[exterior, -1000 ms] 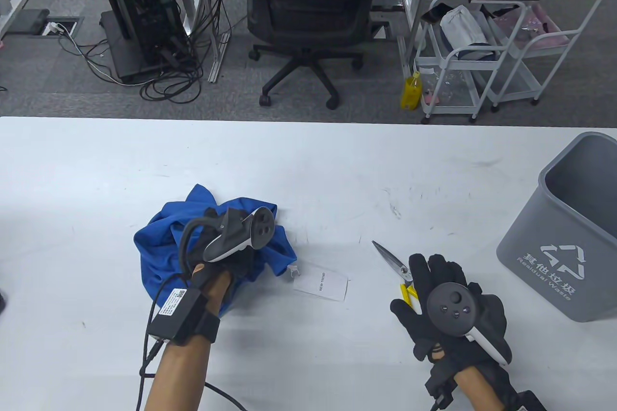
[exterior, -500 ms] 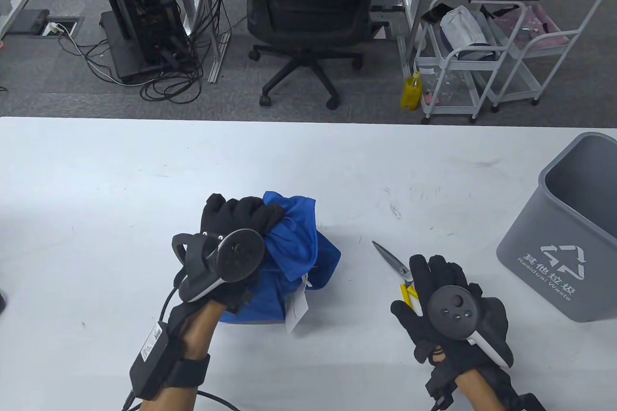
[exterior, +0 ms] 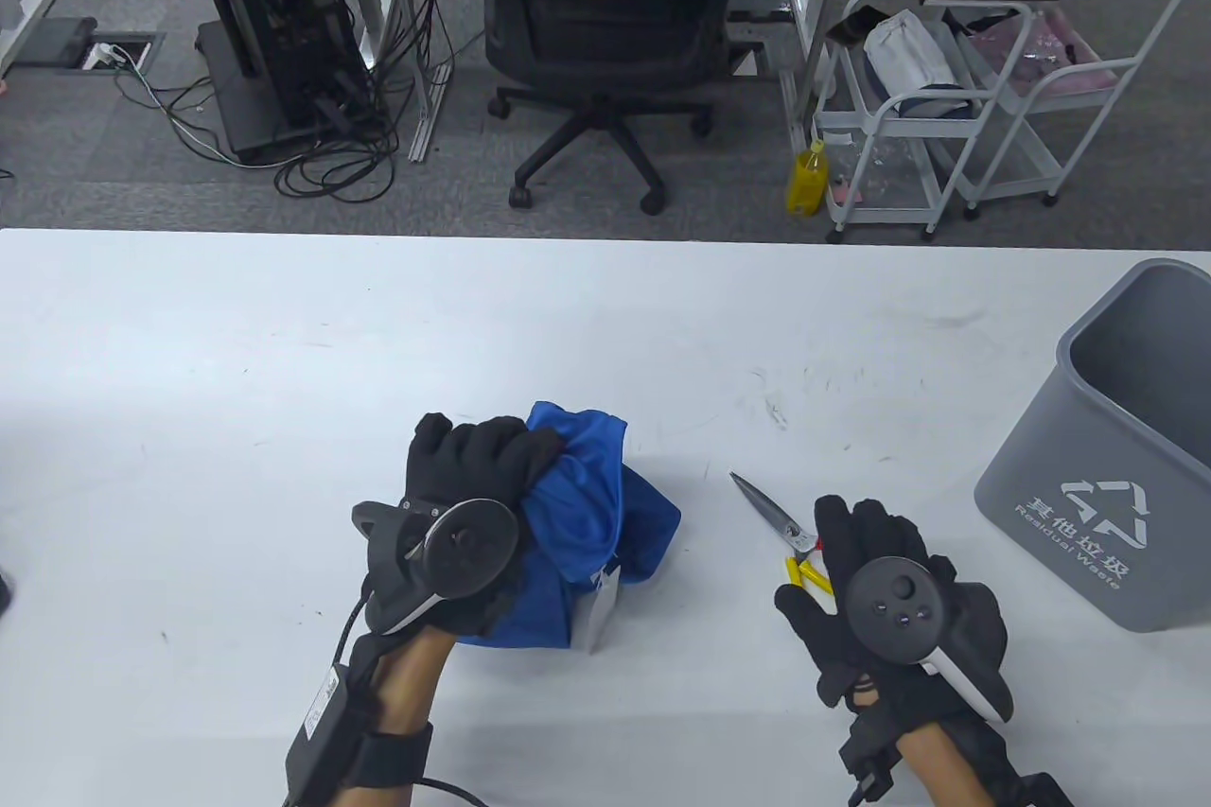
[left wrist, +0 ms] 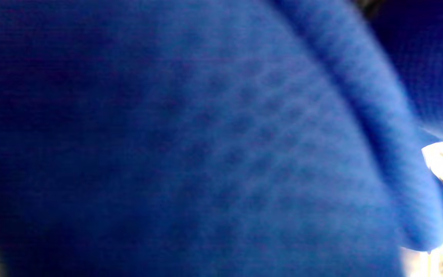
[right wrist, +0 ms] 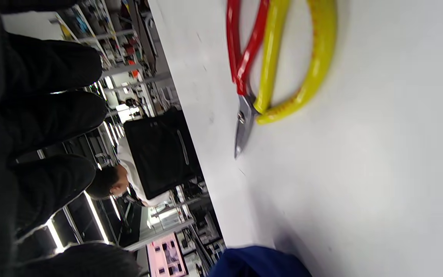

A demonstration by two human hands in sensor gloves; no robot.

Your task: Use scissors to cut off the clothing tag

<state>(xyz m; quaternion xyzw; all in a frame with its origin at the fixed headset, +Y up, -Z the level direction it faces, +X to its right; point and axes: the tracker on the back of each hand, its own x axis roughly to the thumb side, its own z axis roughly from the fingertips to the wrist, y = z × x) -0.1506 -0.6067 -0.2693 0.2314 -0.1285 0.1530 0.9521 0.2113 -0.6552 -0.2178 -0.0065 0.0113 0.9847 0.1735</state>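
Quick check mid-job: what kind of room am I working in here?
Most likely an office or lab workspace: a black office chair and a desktop computer with tangled cables stand on grey carpet beyond the white table, and wheeled white carts hold supplies.

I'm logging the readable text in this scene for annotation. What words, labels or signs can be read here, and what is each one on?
"其他垃圾" with a triangular recycling sign above it: on the grey waste bin.
"Residual Waste": on the same bin, beneath the characters.
White clothing tag hanging from the blue garment: seen edge-on, unreadable.
Label on the left wrist box: too small to read.
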